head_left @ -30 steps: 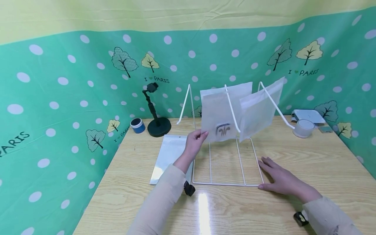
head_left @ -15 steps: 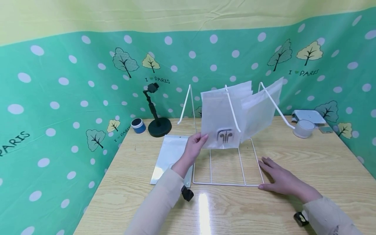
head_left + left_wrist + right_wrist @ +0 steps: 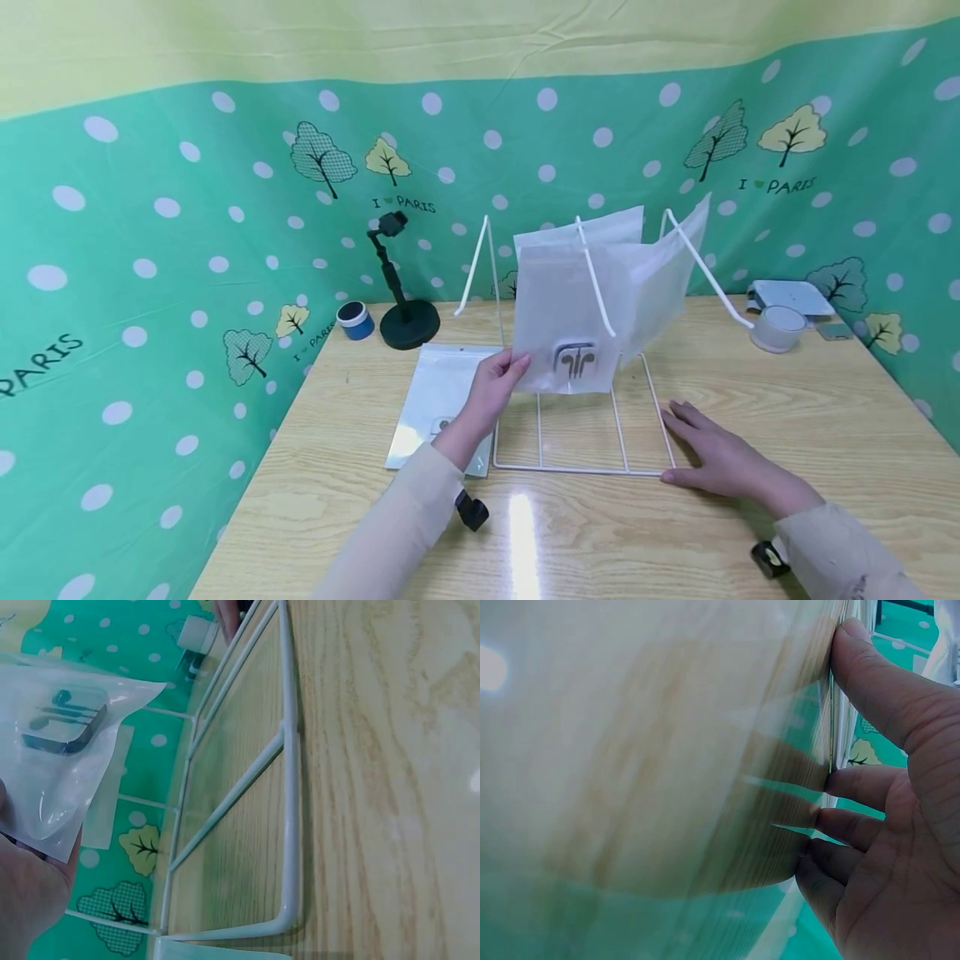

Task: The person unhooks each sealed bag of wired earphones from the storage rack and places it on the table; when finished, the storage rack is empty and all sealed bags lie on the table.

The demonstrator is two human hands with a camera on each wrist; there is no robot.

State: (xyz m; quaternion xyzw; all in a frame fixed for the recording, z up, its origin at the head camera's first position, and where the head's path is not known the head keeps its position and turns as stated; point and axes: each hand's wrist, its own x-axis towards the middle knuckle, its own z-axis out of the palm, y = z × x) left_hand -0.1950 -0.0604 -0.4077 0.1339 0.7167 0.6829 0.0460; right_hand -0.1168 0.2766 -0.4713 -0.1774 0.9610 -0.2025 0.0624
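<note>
My left hand [image 3: 491,387] pinches the lower left edge of a whitish plastic bag [image 3: 551,292] that hangs on the middle prong of a white wire display rack [image 3: 570,471]. Inside its lower part sit earphones in a case [image 3: 577,362]. The left wrist view shows the earphones [image 3: 64,720] close up, with the left hand [image 3: 34,892] under the bag's edge. Behind this bag hangs another whitish one. Further right, whitish bags [image 3: 663,287] hang aslant on the right prong. My right hand [image 3: 712,454] rests with spread fingers on the table at the rack base's front right corner.
A flat bag [image 3: 431,387] with a small case lies left of the rack, partly behind my left forearm. At the back stand a blue jar [image 3: 355,321] and a black stand [image 3: 408,323]. A white roll [image 3: 778,329] and a white box [image 3: 791,296] are at the right.
My left hand has drawn the front bag toward me and down along the middle prong. The bags on the right prong have swung left. The right hand has stayed in place.
</note>
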